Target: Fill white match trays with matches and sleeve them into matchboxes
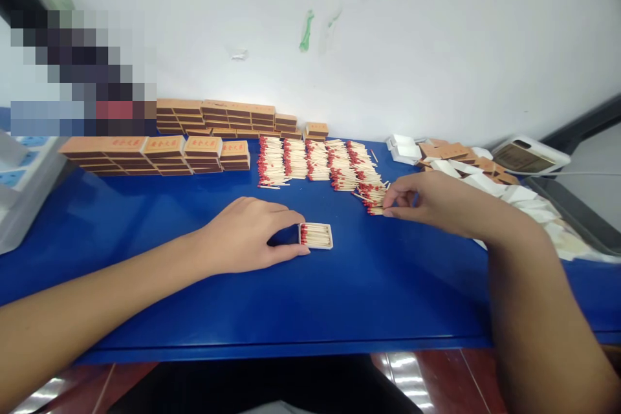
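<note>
My left hand (pixel 257 235) grips the left end of a small white matchbox tray (pixel 331 237) between thumb and fingers. Red-tipped matches (pixel 316 235) lie side by side in the tray, which rests on the blue table. To the right, my right hand (pixel 412 197) has thumb and forefinger pinched at the near end of a slanting pile of loose matches (pixel 372 193). Its fingertips touch the wooden ends of matches there; how many they grip I cannot tell. Several more heaps of matches (pixel 295 158) stand in rows beyond the tray.
Closed matchboxes (pixel 165 145) are stacked at the back left, with another row (pixel 237 113) along the wall. Flat orange box sleeves (pixel 449 151) and white trays (pixel 521 197) pile up on the right, near a phone (pixel 531 154). A pale plastic bin (pixel 29 200) stands far left.
</note>
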Demonstrator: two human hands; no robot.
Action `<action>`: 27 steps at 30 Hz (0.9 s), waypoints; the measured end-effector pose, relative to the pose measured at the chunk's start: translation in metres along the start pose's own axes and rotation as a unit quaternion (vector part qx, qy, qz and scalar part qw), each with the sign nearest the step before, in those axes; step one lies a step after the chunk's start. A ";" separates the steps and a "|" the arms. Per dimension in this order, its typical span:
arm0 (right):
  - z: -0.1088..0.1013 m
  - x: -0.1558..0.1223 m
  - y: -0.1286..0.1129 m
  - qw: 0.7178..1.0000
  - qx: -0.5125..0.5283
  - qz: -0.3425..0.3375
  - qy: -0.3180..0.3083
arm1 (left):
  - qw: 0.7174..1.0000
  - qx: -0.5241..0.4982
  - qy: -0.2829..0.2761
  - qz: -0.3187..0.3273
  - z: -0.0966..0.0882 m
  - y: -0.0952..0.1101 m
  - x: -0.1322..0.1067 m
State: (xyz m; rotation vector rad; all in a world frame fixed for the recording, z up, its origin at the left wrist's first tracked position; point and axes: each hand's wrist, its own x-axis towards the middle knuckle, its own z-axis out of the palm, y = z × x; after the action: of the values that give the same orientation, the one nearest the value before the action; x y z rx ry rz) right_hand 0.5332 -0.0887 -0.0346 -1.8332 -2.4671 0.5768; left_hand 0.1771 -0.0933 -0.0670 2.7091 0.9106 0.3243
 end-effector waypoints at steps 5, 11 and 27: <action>0.000 -0.002 -0.003 1.000 0.007 -0.010 -0.005 | 1.000 -0.001 -0.008 -0.006 -0.001 0.000 0.000; -0.002 -0.003 -0.007 0.999 0.010 -0.023 0.025 | 1.000 -0.002 -0.007 -0.003 0.001 -0.001 0.000; 0.043 0.001 -0.098 0.978 0.053 -0.192 0.064 | 1.000 -0.029 0.008 -0.007 0.003 -0.001 0.000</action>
State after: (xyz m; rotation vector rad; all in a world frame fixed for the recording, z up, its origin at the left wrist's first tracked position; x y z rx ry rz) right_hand 0.4330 -0.1240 -0.0452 -1.2621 -2.5482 0.5340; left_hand 0.1772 -0.0932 -0.0698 2.6508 0.9100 0.3639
